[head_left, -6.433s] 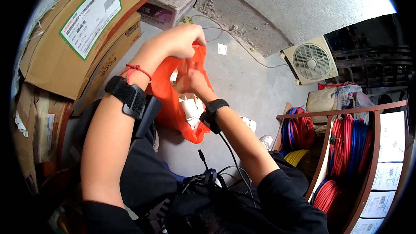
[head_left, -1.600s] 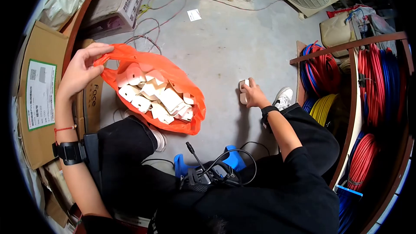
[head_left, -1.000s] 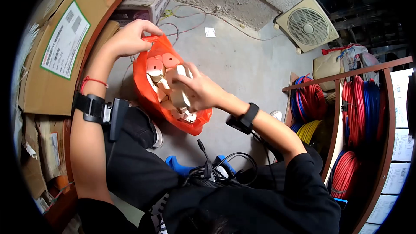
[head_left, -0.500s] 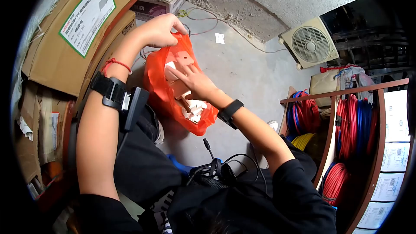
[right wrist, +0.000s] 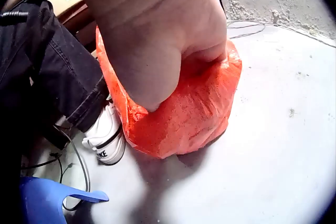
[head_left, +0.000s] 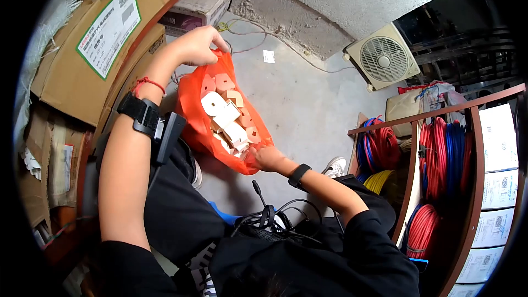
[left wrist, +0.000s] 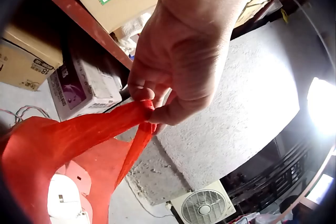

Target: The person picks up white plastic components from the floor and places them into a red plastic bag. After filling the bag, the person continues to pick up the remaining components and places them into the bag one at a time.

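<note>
An orange-red plastic bag (head_left: 192, 104) stands on the floor between the feet, its mouth spread. Inside lie several white plastic fittings (head_left: 234, 132), some with small slots; a few show through the bag in the left wrist view as white pieces (left wrist: 63, 198). My left hand (head_left: 201, 45) pinches the bag's far handle and holds it up, thumb against fingers. At the near end, my right hand (head_left: 269, 158) grips the bag's rim. In the right wrist view, the thumb of this hand (right wrist: 157, 50) lies against the outside of the plastic, and its fingertips are hidden.
Cardboard boxes (head_left: 82, 77) crowd the left side. Coiled wires (head_left: 379, 146) fill a rack (head_left: 412, 187) at right, with a box fan (head_left: 383, 61) beyond. Black cables (head_left: 275, 217) hang before the lap. A shoe (right wrist: 107, 134) is close beside the bag.
My right hand lifted a white fitting off the floor, brought it into the bag, let it go, and moved to the near rim. The left hand keeps the handle, now farther forward.
</note>
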